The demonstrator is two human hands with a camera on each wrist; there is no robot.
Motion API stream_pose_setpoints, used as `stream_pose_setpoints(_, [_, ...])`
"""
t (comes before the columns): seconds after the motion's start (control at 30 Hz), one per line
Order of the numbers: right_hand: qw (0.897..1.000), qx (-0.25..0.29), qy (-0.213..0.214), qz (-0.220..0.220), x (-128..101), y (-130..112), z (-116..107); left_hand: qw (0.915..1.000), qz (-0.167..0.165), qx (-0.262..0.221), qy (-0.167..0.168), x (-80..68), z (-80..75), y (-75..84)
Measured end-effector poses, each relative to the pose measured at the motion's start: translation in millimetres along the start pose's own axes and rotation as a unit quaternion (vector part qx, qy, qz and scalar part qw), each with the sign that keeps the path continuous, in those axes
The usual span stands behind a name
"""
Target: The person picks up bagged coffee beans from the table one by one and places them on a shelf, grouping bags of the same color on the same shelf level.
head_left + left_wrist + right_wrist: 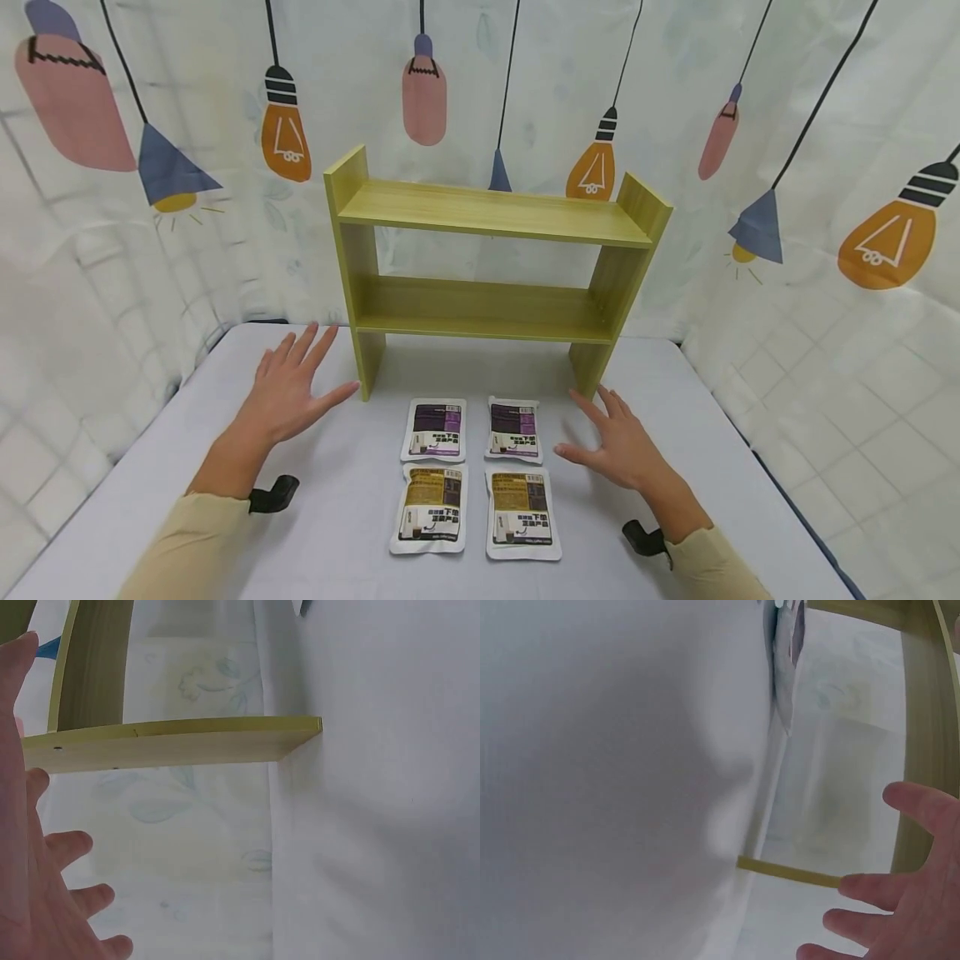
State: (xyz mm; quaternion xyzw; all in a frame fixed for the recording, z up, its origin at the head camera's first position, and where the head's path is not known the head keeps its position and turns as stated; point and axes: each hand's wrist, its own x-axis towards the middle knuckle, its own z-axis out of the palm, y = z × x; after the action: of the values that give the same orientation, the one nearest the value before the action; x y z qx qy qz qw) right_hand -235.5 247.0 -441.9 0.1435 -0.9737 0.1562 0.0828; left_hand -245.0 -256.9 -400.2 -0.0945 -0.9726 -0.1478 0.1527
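Observation:
Four flat pouches lie in a square on the white table (352,533): two purple ones (434,428) (513,429) at the back, two yellow-brown ones (431,507) (522,512) in front. Behind them stands a yellow-green wooden shelf (491,267) with two bare boards. My left hand (288,387) hovers open, fingers spread, left of the pouches near the shelf's left leg (172,742). To the right of the pouches my right hand (615,437) is open too, by the shelf's right leg (922,750). Neither hand holds anything.
A curtain printed with light bulbs (285,125) hangs close behind and around the table. The table's edges drop off at left and right. Black wrist straps (273,494) (645,539) sit on both beige sleeves.

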Motion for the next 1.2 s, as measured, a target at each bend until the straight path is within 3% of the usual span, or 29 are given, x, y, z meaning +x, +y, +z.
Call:
stream_pose_setpoints(0.23, [0.998, 0.050, -0.025, 0.009, 1, -6, 10, 0.9975, 0.008, -0.064, 0.030, 11.9, 4.6, 4.4])
stream_pose_setpoints(0.47, [0.995, 0.096, -0.034, 0.014, 7, -11, 20, 0.9892, 0.002, -0.129, 0.069, 22.3, 6.2, 16.0])
stream_pose_setpoints(0.67, [0.989, 0.142, -0.037, -0.021, 12, -17, 26, 0.9726, 0.004, -0.199, 0.120, 29.9, 3.1, 26.9])
stream_pose_setpoints(0.83, [0.983, 0.169, -0.060, -0.040, 16, -24, 30, 0.9588, 0.002, -0.255, 0.124, 36.6, 1.8, 31.6])
stream_pose_setpoints(1.2, [0.973, 0.218, -0.070, 0.034, 27, -42, 36, 0.9350, -0.046, -0.320, 0.145, 50.6, 0.1, 36.8])
